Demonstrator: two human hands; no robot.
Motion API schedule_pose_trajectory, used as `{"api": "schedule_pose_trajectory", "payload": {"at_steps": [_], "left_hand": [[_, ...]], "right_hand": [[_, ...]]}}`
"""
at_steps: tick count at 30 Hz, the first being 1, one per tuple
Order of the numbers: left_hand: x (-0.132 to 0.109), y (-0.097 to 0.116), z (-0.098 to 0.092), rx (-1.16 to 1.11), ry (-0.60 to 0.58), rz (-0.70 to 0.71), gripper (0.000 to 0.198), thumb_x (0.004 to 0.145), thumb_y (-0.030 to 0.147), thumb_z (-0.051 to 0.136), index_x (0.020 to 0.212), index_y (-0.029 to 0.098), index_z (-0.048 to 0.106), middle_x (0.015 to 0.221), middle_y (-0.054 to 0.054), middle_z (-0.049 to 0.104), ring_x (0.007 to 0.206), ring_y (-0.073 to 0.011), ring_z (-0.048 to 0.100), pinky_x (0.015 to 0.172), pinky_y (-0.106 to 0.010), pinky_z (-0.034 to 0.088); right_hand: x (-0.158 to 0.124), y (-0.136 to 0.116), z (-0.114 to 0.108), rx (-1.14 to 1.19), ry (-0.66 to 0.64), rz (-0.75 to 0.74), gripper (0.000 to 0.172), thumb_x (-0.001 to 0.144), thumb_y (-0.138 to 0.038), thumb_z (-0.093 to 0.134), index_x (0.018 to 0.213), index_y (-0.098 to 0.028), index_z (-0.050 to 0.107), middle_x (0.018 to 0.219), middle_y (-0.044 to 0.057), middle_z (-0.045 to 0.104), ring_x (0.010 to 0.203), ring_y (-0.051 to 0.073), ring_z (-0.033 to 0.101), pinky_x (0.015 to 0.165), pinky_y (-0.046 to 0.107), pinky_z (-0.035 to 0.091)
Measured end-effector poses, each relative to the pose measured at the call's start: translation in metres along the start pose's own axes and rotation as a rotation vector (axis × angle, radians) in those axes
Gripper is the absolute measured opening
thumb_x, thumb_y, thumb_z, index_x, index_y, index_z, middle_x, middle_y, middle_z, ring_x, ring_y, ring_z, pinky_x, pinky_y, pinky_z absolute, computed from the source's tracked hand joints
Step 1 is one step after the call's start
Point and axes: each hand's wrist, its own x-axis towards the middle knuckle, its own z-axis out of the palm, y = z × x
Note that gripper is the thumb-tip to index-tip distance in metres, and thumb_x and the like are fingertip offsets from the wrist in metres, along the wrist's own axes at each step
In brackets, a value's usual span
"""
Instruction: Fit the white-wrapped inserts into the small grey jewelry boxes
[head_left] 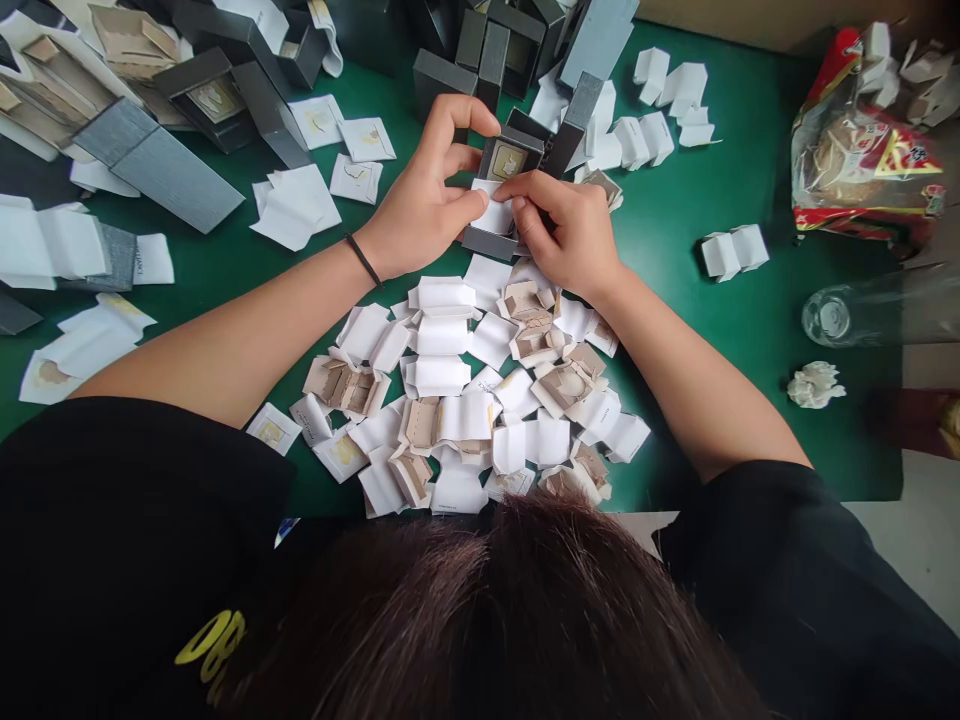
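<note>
Between my hands stands a small dark grey box (489,243), its lid raised and showing a gold-coloured panel on the inside. A folded white card insert (491,215) sits in the box's lower part. My left hand (427,190) curls around the box's left side, thumb by the insert and forefinger arched near the lid. On the other side, my right hand (566,228) has thumb and forefinger closed at the insert's right edge; the exact contact is partly hidden. Below both hands lies a heap of folded white card inserts (442,335), some with torn brown undersides.
More dark boxes (446,80) stand at the back, and grey boxes (161,165) lie at left among white cards (296,207). White folded pieces (735,252) rest at right, near a red food bag (866,165), a clear bottle (832,315) and crumpled paper (815,385).
</note>
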Motion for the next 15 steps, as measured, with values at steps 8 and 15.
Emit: {"api": "schedule_pose_trajectory", "payload": {"at_steps": [8, 15], "left_hand": [[0.0007, -0.0023, -0.0005, 0.073, -0.007, -0.030, 0.045, 0.081, 0.022, 0.043, 0.123, 0.020, 0.025, 0.123, -0.006, 0.046, 0.106, -0.0112, 0.054, 0.058, -0.009, 0.040], [0.0010, -0.0024, 0.0002, -0.013, -0.006, -0.004, 0.046, 0.083, 0.022, 0.047, 0.125, 0.017, 0.027, 0.128, -0.009, 0.049, 0.097, -0.0083, 0.050, 0.056, -0.009, 0.038]], "right_hand": [[0.0005, 0.0002, -0.0008, 0.000, -0.012, 0.006, 0.048, 0.095, -0.058, 0.027, 0.106, -0.026, 0.061, 0.071, 0.003, 0.064, 0.068, 0.015, 0.060, 0.072, 0.029, 0.048], [0.0011, -0.0012, -0.0022, -0.014, -0.013, 0.001, 0.045, 0.095, -0.056, 0.030, 0.105, -0.025, 0.062, 0.073, 0.004, 0.064, 0.069, 0.015, 0.061, 0.071, 0.029, 0.047]]}}
